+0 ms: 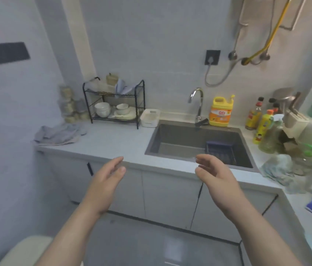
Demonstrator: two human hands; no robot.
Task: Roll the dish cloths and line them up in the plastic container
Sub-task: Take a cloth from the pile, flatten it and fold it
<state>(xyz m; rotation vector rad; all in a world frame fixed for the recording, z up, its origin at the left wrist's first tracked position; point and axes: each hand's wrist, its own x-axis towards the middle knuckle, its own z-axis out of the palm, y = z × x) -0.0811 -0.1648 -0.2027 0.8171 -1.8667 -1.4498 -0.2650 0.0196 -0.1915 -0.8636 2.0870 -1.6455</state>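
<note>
We face a kitchen countertop with both bare arms stretched forward. Our left hand hovers at seven o'clock in the view, palm turned inward, fingers straight and close together, holding nothing. Our right hand hovers at five o'clock, palm facing the other hand, fingers loosely bent and slightly spread, also holding nothing. Both hands hang in front of the counter's front edge and touch nothing.

The dish cloths lie at ten o'clock from the left hand, in a crumpled grey-blue heap on the far left end of the countertop, unrolled and well apart from both hands. The plastic container, white and rectangular, stands at one o'clock from the left hand, toward the back of the counter, between a black wire dish rack and the sink, just beside both.

White bowls sit on the rack's lower shelf. At twelve o'clock from the right hand, a dark blue basket rests inside the sink. Behind the sink rises a chrome faucet, with a yellow detergent bottle just to its right.
</note>
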